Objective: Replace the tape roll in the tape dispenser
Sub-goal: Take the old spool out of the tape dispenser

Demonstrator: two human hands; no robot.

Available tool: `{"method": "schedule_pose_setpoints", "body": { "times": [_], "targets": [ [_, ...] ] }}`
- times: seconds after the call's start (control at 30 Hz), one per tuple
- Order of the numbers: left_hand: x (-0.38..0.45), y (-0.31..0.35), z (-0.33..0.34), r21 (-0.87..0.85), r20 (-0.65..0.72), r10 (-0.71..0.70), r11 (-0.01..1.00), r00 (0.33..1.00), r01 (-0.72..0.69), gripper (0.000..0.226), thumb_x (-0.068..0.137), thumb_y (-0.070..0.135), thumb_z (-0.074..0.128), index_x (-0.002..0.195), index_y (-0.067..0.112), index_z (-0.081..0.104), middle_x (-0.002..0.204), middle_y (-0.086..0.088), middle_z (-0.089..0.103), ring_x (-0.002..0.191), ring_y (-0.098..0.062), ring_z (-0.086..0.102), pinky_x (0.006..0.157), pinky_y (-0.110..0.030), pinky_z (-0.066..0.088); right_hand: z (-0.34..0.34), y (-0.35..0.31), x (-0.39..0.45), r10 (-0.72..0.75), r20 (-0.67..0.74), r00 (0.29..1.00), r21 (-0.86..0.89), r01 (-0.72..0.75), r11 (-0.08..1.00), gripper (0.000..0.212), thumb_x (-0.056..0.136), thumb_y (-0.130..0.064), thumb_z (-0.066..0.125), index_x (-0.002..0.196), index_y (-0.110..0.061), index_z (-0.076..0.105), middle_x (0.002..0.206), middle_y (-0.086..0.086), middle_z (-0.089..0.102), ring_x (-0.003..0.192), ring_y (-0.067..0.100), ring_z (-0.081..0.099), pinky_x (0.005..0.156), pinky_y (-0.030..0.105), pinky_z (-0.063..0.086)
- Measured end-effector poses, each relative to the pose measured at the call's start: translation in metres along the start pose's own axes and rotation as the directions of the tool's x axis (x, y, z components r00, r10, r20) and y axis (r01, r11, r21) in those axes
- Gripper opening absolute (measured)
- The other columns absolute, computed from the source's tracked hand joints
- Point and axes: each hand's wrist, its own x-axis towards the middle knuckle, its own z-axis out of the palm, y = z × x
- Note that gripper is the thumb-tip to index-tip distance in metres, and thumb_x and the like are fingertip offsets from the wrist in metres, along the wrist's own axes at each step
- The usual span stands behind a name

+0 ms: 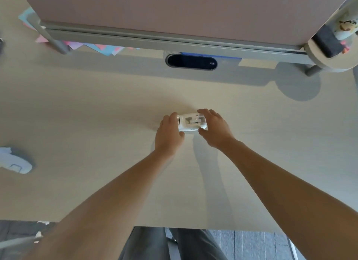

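Partly hand-covered white tape dispenser (190, 122)

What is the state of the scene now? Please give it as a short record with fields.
surface: light wooden desk
main object: white tape dispenser, lying on the desk near its middle
left hand: holds the dispenser's left end, fingers curled on it
right hand: closes over the dispenser's right end, thumb on the near side
tape roll: cannot tell if one is inside
far side: dark oval cable opening in the desk, below a partition panel
left edge: white object, blurred, not identified
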Motion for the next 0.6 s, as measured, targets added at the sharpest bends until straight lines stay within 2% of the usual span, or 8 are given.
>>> {"method": "schedule_pose_setpoints", "body": {
  "times": [0.27, 0.37, 0.47, 0.6],
  "targets": [
    [-0.032, -0.007, 0.014, -0.088, -0.046, -0.049, 0.995, 0.998, 0.045, 0.060, 0.088, 0.009, 0.064, 0.145, 0.012, 0.044, 0.131, -0.013, 0.055, 0.125, -0.034, 0.053, 0.096, -0.048, 0.052, 0.016, 0.001, -0.032, 0.010, -0.041, 0.999, 0.037, -0.009, 0.999, 0.062, 0.092, -0.015, 0.071, 0.151, -0.021, 0.051, 0.141, 0.005, 0.065, 0.128, 0.030, 0.061, 0.095, 0.038, 0.051],
    [-0.054, -0.010, 0.024, -0.132, -0.071, -0.116, 0.986, 0.991, 0.106, 0.063, 0.090, 0.009, 0.065, 0.149, 0.015, 0.042, 0.136, -0.011, 0.053, 0.130, -0.033, 0.050, 0.092, -0.037, 0.048, 0.030, 0.000, -0.053, 0.005, -0.060, 0.998, 0.080, 0.000, 0.997, 0.064, 0.093, -0.013, 0.070, 0.153, -0.020, 0.050, 0.146, 0.003, 0.063, 0.131, 0.030, 0.061, 0.098, 0.038, 0.052],
    [-0.083, -0.018, 0.035, -0.179, -0.102, -0.131, 0.978, 0.986, 0.111, 0.064, 0.090, 0.008, 0.064, 0.149, 0.017, 0.042, 0.136, -0.009, 0.052, 0.130, -0.031, 0.049, 0.084, -0.027, 0.037, 0.046, 0.001, -0.077, 0.013, -0.090, 0.996, 0.128, -0.001, 0.992, 0.064, 0.092, -0.011, 0.070, 0.152, -0.021, 0.051, 0.147, 0.001, 0.063, 0.133, 0.028, 0.060, 0.099, 0.034, 0.050],
    [-0.117, -0.041, 0.047, -0.178, -0.164, -0.065, 0.983, 0.984, 0.036, 0.065, 0.087, 0.010, 0.069, 0.148, 0.016, 0.046, 0.134, -0.007, 0.056, 0.129, -0.032, 0.053, 0.096, -0.030, 0.043, 0.072, 0.003, -0.111, 0.005, -0.115, 0.993, 0.175, 0.015, 0.984, 0.065, 0.091, -0.010, 0.072, 0.152, -0.020, 0.053, 0.148, 0.002, 0.062, 0.135, 0.027, 0.057, 0.099, 0.024, 0.041]
  ]
}}
